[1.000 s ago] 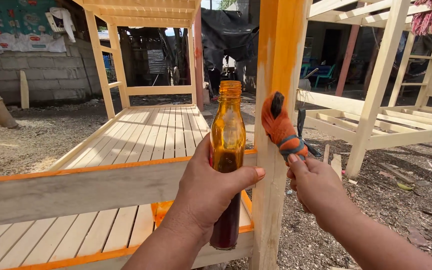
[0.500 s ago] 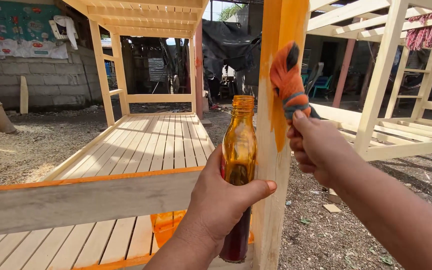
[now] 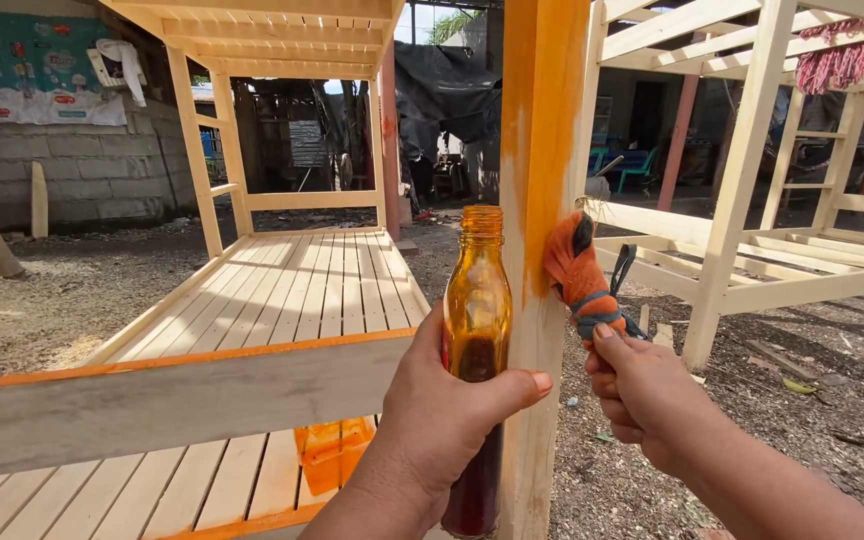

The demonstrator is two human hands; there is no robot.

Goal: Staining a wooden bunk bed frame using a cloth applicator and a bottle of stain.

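Observation:
My left hand (image 3: 447, 405) grips an amber glass bottle (image 3: 477, 300) with dark stain in its lower part, held upright in front of a pale wooden post (image 3: 542, 150). My right hand (image 3: 642, 395) holds an orange stained rag wad (image 3: 574, 265) bound with blue cord, pressed against the post's right side at mid height. The post's upper part is coated orange, its lower part bare wood.
A slatted wooden bunk frame (image 3: 282, 290) lies ahead with an orange-edged rail (image 3: 152, 400) in front. An orange plastic container (image 3: 332, 450) sits on the lower slats. More bare frames (image 3: 752, 200) stand at right. Gravel ground and a block wall (image 3: 72, 170) surround them.
My right hand moved the rag up the post half a second ago and has brought it back down to mid height. The bottle stays in my left hand.

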